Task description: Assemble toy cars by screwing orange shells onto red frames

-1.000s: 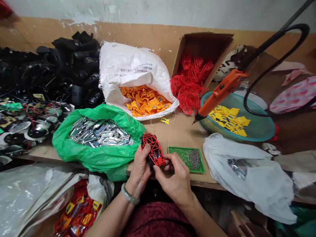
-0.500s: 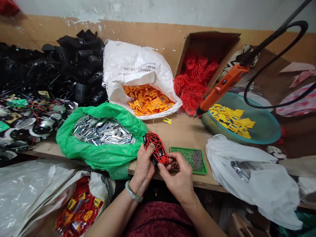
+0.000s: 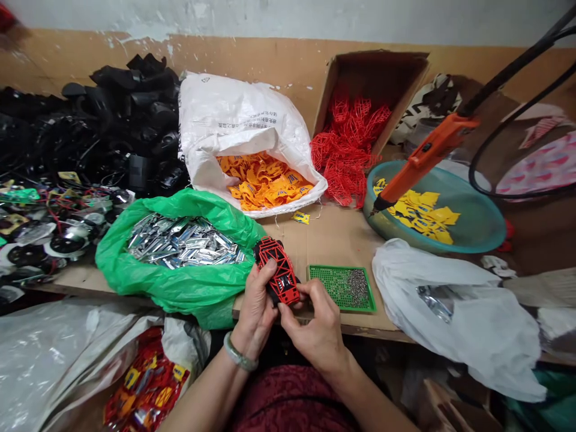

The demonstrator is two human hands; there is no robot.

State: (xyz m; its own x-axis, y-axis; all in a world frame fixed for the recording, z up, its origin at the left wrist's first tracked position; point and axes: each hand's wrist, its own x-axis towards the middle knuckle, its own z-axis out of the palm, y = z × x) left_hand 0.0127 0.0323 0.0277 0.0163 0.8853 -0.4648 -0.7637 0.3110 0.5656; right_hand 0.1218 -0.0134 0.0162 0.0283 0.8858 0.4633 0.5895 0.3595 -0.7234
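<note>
A red and black toy car with a lattice frame on top is held over the table's front edge. My left hand wraps round its left side, thumb resting on the red frame. At the car's near end, my right hand grips with thumb and fingers; part of its fingertips is hidden. Just right of the hands lies a green mesh tray with many small screws. A green bag of shiny silver parts is close on the left.
An orange electric screwdriver hangs over a teal basin of yellow pieces. Behind stand a white sack of orange parts and a cardboard box of red frames. Black parts pile up left; a white bag lies right.
The view has shifted slightly. The hanging screwdriver has swung a little to the right over the basin. Both hands keep hold of the car, which is tilted a little differently.
</note>
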